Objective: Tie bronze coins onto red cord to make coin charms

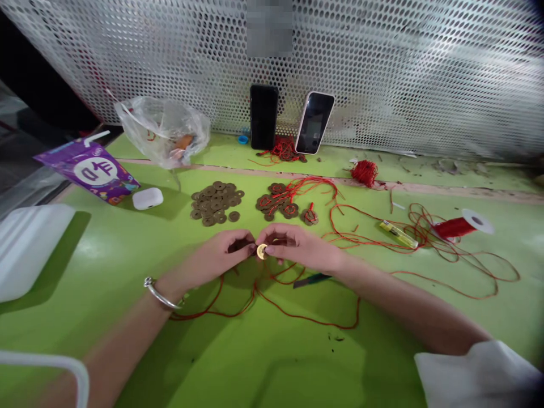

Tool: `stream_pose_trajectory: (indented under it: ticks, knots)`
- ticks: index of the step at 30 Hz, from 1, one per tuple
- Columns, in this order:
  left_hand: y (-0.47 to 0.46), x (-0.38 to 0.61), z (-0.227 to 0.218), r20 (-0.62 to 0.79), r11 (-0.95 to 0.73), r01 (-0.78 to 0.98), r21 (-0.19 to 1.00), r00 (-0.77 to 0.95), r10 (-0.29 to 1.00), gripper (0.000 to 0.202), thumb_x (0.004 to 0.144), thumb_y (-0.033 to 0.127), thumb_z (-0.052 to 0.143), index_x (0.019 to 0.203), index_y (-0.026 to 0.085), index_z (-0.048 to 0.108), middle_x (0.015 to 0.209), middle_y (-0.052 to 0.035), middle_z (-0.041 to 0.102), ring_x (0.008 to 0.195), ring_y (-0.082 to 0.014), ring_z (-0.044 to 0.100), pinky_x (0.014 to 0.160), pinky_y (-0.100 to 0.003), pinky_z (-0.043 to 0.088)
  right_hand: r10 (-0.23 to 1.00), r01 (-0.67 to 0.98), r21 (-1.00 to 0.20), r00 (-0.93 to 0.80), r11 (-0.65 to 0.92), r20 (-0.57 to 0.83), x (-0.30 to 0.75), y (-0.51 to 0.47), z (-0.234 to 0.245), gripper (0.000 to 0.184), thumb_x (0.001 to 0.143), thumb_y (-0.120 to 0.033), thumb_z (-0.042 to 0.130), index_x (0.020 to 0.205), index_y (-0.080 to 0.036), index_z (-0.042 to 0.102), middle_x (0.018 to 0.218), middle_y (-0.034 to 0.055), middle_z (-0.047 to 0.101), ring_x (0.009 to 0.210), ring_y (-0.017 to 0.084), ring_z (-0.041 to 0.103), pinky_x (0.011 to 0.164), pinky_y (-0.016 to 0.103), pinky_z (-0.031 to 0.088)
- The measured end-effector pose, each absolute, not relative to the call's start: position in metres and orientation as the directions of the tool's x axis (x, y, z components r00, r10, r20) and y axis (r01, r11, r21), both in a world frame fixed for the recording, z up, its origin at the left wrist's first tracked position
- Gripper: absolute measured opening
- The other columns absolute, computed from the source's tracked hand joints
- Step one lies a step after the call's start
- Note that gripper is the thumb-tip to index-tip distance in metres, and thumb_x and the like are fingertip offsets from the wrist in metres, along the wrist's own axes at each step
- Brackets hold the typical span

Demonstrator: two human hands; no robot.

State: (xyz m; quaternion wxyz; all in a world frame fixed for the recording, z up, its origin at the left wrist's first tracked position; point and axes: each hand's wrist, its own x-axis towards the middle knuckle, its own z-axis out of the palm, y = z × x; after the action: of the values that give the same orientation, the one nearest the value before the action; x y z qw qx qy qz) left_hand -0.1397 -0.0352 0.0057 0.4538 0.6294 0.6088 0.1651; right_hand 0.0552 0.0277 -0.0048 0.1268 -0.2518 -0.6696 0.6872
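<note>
A small gold-coloured round coin (260,251) is pinched between the thumb and fingers of my right hand (300,246). At the coin's left edge, my left hand (229,249) has its thumb and fingertips pressed together; what lies between them is hidden. Red cord (293,321) hangs below the fingers and loops over the green table. A craft knife (312,280) lies just under my right hand. Beyond my hands are a heap of bronze coins with holes (215,201) and a smaller group of coins tied with red cord (276,201).
A cord spool (457,228), a yellow lighter (398,234) and a red cord bundle (364,173) lie right. Two phones (263,117) lean on the perforated panel (382,68). A plastic bag (164,130), purple pouch (91,170), white earbud case (147,198) and white box (32,249) are left.
</note>
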Motion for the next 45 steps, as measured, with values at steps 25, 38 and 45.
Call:
stream_pose_trajectory:
  ticks: [25,38,45]
  knots:
    - [-0.023,-0.172,-0.004,-0.125,0.193,0.534,0.823,-0.161,0.979,0.027,0.081,0.047,0.054,0.077,0.02,0.057,0.066,0.0,0.058,0.066,-0.0166,0.056,0.062,-0.028,0.044,0.833,0.16,-0.963,-0.545,0.216,0.097,0.164,0.107,0.071,0.012,0.081,-0.028,0.066,0.091,-0.024,0.063,0.083,-0.0009,0.06,0.077,0.01,0.06,0.068,0.026,0.049]
    - [-0.051,-0.129,0.015,0.047,-0.176,0.451,0.875,0.283,0.958,0.017,0.089,0.033,0.052,0.077,0.022,0.059,0.123,-0.0047,0.057,0.125,-0.0234,0.045,0.105,-0.036,0.035,0.424,0.117,-0.982,-0.905,0.149,-0.043,0.094,0.052,0.048,0.012,0.087,-0.021,0.058,0.098,-0.017,0.059,0.085,0.0004,0.064,0.078,0.01,0.061,0.073,0.024,0.049]
    - [-0.059,-0.108,0.015,-0.065,-0.051,0.385,0.921,0.283,0.957,0.015,0.089,0.033,0.052,0.086,0.02,0.058,0.088,-0.0035,0.063,0.084,-0.0177,0.058,0.078,-0.03,0.046,0.379,0.038,-0.996,-0.925,0.075,-0.007,0.082,0.035,0.038,0.01,0.087,-0.02,0.057,0.097,-0.016,0.059,0.092,0.0021,0.064,0.082,0.01,0.062,0.076,0.024,0.05]
